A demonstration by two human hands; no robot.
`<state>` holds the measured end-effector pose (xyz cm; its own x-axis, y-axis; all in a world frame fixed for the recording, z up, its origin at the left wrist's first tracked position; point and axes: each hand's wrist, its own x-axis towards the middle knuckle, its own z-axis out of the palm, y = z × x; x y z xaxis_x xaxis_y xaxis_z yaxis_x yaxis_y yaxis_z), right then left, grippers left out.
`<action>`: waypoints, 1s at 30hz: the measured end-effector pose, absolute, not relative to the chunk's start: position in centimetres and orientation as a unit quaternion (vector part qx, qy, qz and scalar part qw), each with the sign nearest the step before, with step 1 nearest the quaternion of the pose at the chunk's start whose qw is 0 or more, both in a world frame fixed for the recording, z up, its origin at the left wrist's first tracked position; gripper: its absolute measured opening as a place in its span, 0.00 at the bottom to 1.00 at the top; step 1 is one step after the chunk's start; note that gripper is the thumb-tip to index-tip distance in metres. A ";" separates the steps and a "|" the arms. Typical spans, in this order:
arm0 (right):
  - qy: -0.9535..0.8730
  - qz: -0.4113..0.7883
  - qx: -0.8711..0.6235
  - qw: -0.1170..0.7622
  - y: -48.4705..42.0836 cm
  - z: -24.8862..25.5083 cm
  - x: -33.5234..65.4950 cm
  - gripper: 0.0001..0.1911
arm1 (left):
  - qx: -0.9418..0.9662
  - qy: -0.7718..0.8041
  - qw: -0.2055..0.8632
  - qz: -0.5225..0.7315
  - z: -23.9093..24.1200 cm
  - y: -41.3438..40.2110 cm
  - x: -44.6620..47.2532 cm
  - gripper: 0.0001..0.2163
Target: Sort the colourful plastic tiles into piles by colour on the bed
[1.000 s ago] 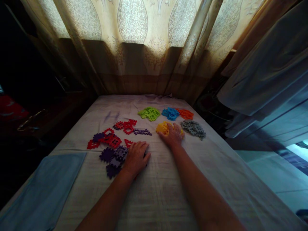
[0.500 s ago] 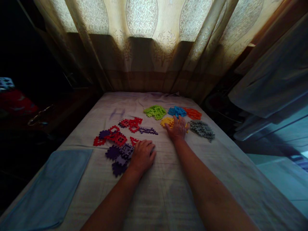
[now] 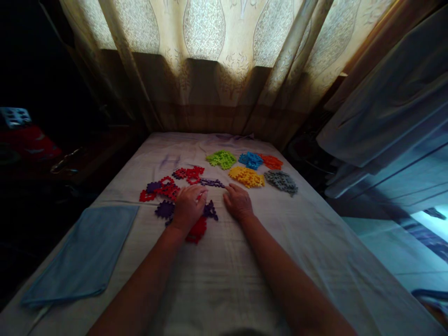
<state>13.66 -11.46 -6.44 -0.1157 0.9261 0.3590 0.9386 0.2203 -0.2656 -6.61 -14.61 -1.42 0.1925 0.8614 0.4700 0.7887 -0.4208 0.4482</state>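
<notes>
My left hand (image 3: 190, 205) lies over the red and purple pieces, fingers bent and closed together, with a speck of red between thumb and fingers. What it grips is mostly hidden under the palm. Around it are flat toothed building pieces: a dark purple one (image 3: 164, 209) to its left, a purple one (image 3: 211, 211) to its right and red ones (image 3: 198, 229) below the wrist. My right hand (image 3: 238, 201) rests on the sheet with loosely bent fingers and holds nothing visible. Its fingertips are close to the right end of a purple strip of pieces (image 3: 212, 183).
Farther back lie piles of green (image 3: 221, 159), blue (image 3: 250, 160), orange (image 3: 270, 162), yellow (image 3: 247, 177) and grey pieces (image 3: 281, 181). More red pieces (image 3: 193, 174) sit at the left. A blue cloth (image 3: 84, 254) covers the bed's left side. Curtains (image 3: 210, 93) hang behind.
My right hand has come off the yellow pile, moving left and nearer to me. My left hand has shifted left onto the pieces; red and purple pieces now lie below and right of it.
</notes>
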 end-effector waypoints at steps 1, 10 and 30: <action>-0.746 -0.008 -0.629 0.219 -11.7 -6.3 13.6 0.21 | 0.772 0.549 0.050 0.317 -1.4 -15.0 -7.7 0.13; -0.749 0.020 -0.637 0.181 -12.9 -5.3 11.8 0.19 | 0.788 0.596 0.032 0.150 -5.7 -21.4 -12.8 0.36; -0.854 0.020 -0.458 0.245 -19.7 -5.3 7.7 0.16 | 0.753 0.612 -0.030 0.239 -5.8 -22.3 -12.5 0.14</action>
